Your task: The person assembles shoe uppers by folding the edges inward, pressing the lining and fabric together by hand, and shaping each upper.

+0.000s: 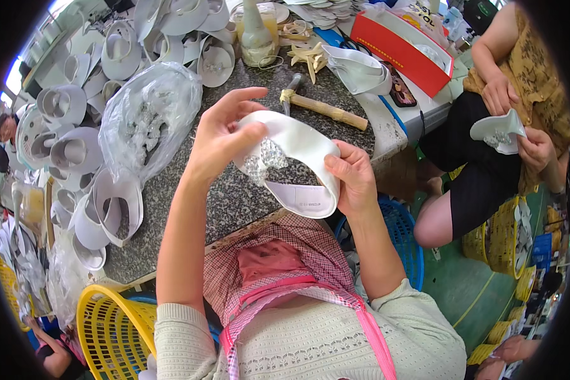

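I hold a white shoe upper [294, 136] with a patch of silvery sparkling beads over the stone tabletop. My left hand [218, 136] grips its beaded end, thumb pressed on the front and the index finger raised. At the other end, my right hand [354, 176] pinches the band between thumb and fingers. The upper's opening faces me, showing its pale lining. Just beyond it lies a hammer [326, 111] with a wooden handle, its head partly wrapped near the handle.
Many white uppers [76, 149] crowd the left side beside a clear plastic bag [149, 120] of silvery ornaments. A glue bottle [254, 38] stands behind. At right are a red box [399, 50], a phone [402, 88] and a seated person holding another upper [500, 133]. A yellow basket [117, 329] sits below.
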### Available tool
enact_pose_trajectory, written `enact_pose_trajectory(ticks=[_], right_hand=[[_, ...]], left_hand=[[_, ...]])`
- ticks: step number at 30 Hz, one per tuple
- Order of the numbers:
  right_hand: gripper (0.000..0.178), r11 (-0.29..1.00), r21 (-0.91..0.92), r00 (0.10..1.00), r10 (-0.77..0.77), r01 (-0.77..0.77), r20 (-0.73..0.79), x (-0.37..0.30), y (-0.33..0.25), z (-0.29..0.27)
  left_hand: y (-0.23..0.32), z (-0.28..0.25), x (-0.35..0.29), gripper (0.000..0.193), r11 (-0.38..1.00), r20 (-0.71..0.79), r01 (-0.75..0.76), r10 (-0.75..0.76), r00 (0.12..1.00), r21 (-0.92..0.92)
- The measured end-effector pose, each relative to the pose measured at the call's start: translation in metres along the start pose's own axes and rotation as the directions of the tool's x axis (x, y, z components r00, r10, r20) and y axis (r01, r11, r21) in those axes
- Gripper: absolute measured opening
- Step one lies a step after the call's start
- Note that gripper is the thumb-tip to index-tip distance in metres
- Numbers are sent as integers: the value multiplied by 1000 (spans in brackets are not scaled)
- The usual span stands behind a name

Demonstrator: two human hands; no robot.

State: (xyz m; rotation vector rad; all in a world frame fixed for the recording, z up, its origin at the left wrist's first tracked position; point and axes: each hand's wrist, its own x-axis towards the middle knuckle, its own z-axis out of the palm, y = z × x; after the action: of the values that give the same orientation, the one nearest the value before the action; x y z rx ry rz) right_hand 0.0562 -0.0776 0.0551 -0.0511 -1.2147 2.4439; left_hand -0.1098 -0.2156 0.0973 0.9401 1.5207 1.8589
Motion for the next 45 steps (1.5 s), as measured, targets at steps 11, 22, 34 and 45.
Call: enact_pose_trajectory(ticks=[11, 22, 34, 45], right_hand=[[13, 945, -327, 999, -33, 21, -29, -2, 1, 9], [28, 921, -345, 972, -221, 181, -81, -1, 4, 14], [22, 997, -81, 998, 9, -13, -59, 0, 6, -13], [20, 946, -72, 903, -322, 315, -284, 38, -41, -63]], left_hand=[[8, 20, -3, 24, 807, 198, -72, -57, 979, 586], [-12, 42, -14, 29, 995, 113, 97, -101, 988, 36], [-4, 25, -3, 54, 962, 159, 202, -232, 960, 186], [-69, 9, -20, 37, 956, -192, 138, -89, 977, 259]])
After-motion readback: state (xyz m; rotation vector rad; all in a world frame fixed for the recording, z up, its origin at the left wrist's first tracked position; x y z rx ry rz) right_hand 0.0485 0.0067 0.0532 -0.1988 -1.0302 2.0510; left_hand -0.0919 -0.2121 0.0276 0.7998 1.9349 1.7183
